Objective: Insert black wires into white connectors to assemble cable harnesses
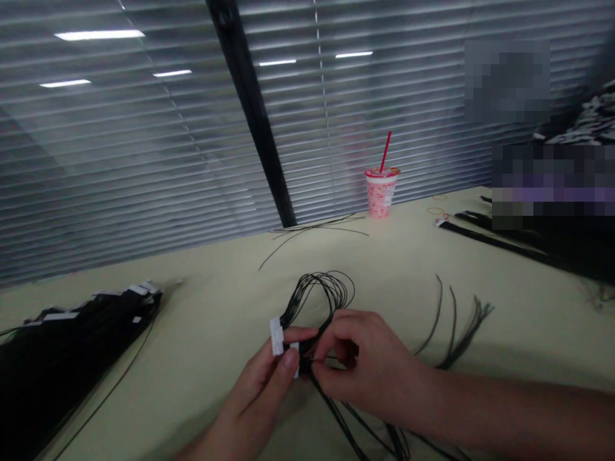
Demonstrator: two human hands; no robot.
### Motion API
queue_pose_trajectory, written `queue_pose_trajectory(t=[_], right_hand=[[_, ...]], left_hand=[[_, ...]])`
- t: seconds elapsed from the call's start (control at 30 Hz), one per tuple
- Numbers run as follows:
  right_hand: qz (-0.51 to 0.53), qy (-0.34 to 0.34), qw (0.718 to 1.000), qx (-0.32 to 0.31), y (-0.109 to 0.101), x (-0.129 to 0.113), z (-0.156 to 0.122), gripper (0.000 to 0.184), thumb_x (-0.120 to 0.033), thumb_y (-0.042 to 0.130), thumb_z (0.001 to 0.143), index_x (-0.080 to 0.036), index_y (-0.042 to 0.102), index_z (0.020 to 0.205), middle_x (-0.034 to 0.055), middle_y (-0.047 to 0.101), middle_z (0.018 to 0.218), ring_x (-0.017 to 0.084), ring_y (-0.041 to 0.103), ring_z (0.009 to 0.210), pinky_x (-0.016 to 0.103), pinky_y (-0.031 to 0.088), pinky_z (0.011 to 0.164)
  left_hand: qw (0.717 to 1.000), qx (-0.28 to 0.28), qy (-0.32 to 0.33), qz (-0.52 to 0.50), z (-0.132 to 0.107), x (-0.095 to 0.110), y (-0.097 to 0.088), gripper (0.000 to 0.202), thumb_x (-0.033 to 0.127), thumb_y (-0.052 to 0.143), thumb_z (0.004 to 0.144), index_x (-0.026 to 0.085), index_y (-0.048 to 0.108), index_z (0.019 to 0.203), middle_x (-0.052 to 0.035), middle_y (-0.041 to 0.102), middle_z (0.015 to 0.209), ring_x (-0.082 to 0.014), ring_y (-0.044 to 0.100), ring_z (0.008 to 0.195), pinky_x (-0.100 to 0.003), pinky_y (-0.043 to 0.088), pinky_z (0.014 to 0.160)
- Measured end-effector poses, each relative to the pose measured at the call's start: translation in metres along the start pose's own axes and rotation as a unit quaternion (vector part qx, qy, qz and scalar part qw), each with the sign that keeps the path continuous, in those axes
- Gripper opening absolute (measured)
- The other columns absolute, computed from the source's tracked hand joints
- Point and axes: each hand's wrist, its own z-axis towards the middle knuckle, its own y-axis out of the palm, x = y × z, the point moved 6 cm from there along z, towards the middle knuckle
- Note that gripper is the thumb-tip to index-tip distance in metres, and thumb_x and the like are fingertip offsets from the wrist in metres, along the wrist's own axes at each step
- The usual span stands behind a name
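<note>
My left hand [262,390] pinches a small white plastic connector [277,336] between thumb and fingers, low in the middle of the view. My right hand [368,362] is closed in a pinch on the thin black wires [319,294] right beside the connector. The wires loop upward from my fingers and trail down toward the near edge. Both hands meet over the pale yellow table [216,320].
A thick heap of black wire bundles with white connectors [72,346] lies at the left. Loose black wires [456,320] lie to the right of my hands and more [317,227] farther back. A pink cup with a red straw [381,191] stands by the blinds. More black bundles [523,246] lie at the far right.
</note>
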Motion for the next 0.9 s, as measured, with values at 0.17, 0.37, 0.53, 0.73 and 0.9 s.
queue_pose_trajectory(t=[0.17,0.37,0.53,0.73,0.9], right_hand=[[0.019,0.026,0.999,-0.041,-0.001,0.000,0.001,0.005,-0.014,0.056,0.064,-0.015,0.061,0.064,-0.0028,0.051,0.057,0.006,0.043,0.052,0.018,0.031,0.050],[-0.020,0.021,0.994,-0.102,-0.004,0.000,-0.001,0.010,-0.022,0.053,0.076,-0.015,0.061,0.072,-0.0005,0.055,0.065,0.008,0.047,0.060,0.020,0.035,0.056],[-0.049,-0.014,0.985,-0.165,-0.008,-0.005,-0.003,0.014,-0.025,0.047,0.082,-0.015,0.056,0.077,0.0010,0.056,0.073,0.009,0.049,0.065,0.020,0.037,0.059],[-0.015,-0.001,0.974,-0.226,-0.014,-0.007,-0.003,0.007,-0.021,0.051,0.077,-0.016,0.055,0.074,-0.0015,0.054,0.063,0.008,0.047,0.057,0.019,0.034,0.051],[0.265,0.122,0.905,-0.310,-0.005,-0.002,-0.004,0.020,-0.008,0.051,0.067,-0.017,0.051,0.086,-0.0056,0.049,0.058,0.004,0.041,0.047,0.014,0.030,0.042]], left_hand=[[1.000,-0.003,-0.008,0.016,0.001,0.000,-0.001,0.025,0.035,0.046,0.082,0.024,0.058,0.101,-0.0028,0.061,0.098,-0.0186,0.051,0.096,-0.026,0.041,0.082],[0.999,-0.012,-0.030,0.007,0.001,-0.012,0.001,0.025,0.038,0.047,0.081,0.023,0.059,0.099,-0.0033,0.063,0.096,-0.0194,0.052,0.094,-0.025,0.044,0.074],[0.999,-0.030,-0.031,-0.019,0.000,-0.011,0.003,0.025,0.037,0.046,0.082,0.024,0.059,0.099,-0.0034,0.063,0.096,-0.0191,0.054,0.091,-0.026,0.043,0.074],[0.989,-0.070,-0.067,-0.112,0.004,-0.011,0.003,0.023,0.032,0.045,0.084,0.022,0.060,0.098,-0.0042,0.063,0.098,-0.0191,0.054,0.095,-0.031,0.038,0.085],[0.956,-0.106,-0.095,-0.257,0.006,-0.012,0.009,0.023,0.028,0.043,0.085,0.019,0.062,0.095,-0.0054,0.064,0.095,-0.0186,0.056,0.093,-0.029,0.040,0.078]])
